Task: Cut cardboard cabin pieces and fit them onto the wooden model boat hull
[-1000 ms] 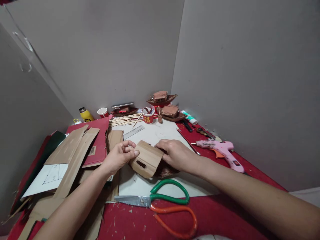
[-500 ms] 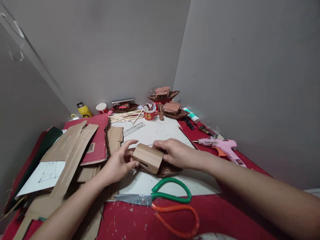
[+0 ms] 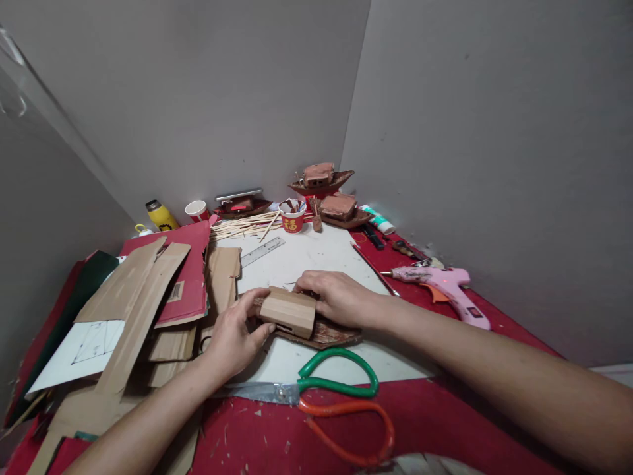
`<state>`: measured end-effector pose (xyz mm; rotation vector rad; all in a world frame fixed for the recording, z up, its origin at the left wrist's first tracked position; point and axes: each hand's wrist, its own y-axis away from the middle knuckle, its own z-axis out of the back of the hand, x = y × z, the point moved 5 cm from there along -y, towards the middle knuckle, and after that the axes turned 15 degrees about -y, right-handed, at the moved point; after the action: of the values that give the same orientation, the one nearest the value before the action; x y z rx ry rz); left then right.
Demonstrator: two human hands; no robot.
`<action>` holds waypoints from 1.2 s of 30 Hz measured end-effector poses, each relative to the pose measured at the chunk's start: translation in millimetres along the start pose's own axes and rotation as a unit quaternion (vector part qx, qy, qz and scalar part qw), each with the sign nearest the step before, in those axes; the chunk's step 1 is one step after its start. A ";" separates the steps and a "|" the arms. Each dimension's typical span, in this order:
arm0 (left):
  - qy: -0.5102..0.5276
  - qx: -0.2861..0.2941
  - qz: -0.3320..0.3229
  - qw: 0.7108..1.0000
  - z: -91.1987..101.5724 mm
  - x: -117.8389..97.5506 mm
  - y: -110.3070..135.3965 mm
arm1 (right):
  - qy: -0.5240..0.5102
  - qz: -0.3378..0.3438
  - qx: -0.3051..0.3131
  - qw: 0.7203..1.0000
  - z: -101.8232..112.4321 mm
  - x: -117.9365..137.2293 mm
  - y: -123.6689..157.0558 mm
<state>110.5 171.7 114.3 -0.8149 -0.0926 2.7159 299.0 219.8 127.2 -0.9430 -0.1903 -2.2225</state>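
Observation:
A curved tan cardboard cabin (image 3: pixel 288 310), with a slot cut in its near side, sits over a brown model boat hull (image 3: pixel 336 333) on the white board (image 3: pixel 316 254). My left hand (image 3: pixel 242 326) grips the cabin's left end, thumb at its lower near corner and fingers behind. At the cabin's far right side, my right hand (image 3: pixel 333 297) has its fingers bent round the edge; their tips are hidden. Just in front lie large scissors (image 3: pixel 291 394) with a green and an orange handle.
Cardboard sheets (image 3: pixel 123 284) pile up on the left. A pink glue gun (image 3: pixel 445 284) lies at right. Along the back stand finished model boats (image 3: pixel 339 208), a red paper cup (image 3: pixel 293 218) with brushes, wooden sticks (image 3: pixel 237 227), and a yellow bottle (image 3: pixel 161 214). A ruler (image 3: pixel 263 251) lies on the board.
The cabin has shifted slightly left and sits more level over the hull, exposing more of the hull at right. Both hands moved with it, and the view has tilted a little.

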 end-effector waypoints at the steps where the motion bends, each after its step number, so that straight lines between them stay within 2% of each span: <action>1: -0.003 0.000 0.003 1.000 0.3 -0.4 0.9 | -0.001 -0.002 -0.004 1.000 0.5 -0.1 -0.1; 10: -0.003 0.002 -0.004 1.000 1.5 -7.5 7.1 | -0.032 0.002 -0.022 0.999 -3.6 -4.3 -1.3; 13: 0.003 -0.002 -0.008 1.000 0.2 -7.4 9.9 | -0.048 -0.011 -0.014 0.999 -6.8 -5.8 -1.2; 17: 0.010 0.034 -0.008 0.999 -7.6 -3.0 12.4 | -0.055 -0.036 -0.020 0.998 -8.8 -6.3 0.6; 19: 0.000 0.029 -0.017 0.999 -9.4 -1.3 12.5 | -0.054 -0.051 -0.028 0.997 -9.2 -7.7 1.1; 24: -0.037 -0.027 -0.065 0.997 -8.1 0.1 15.5 | -0.051 -0.043 -0.017 0.998 -7.8 -5.5 0.7; 27: -0.068 -0.092 -0.116 0.987 -2.0 -0.6 23.4 | -0.038 -0.008 -0.031 0.999 0.7 7.1 4.3; 32: -0.163 -0.220 -0.187 0.943 11.8 -6.6 40.4 | 0.019 0.086 -0.087 0.992 17.9 40.2 20.6; 36: -0.203 -0.272 -0.215 0.916 18.0 -14.0 46.9 | 0.066 0.149 -0.112 0.980 22.5 55.9 29.9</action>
<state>99.2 123.3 129.8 -0.2768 -1.0254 2.3932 304.4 175.5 177.5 -0.8727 0.2525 -2.0437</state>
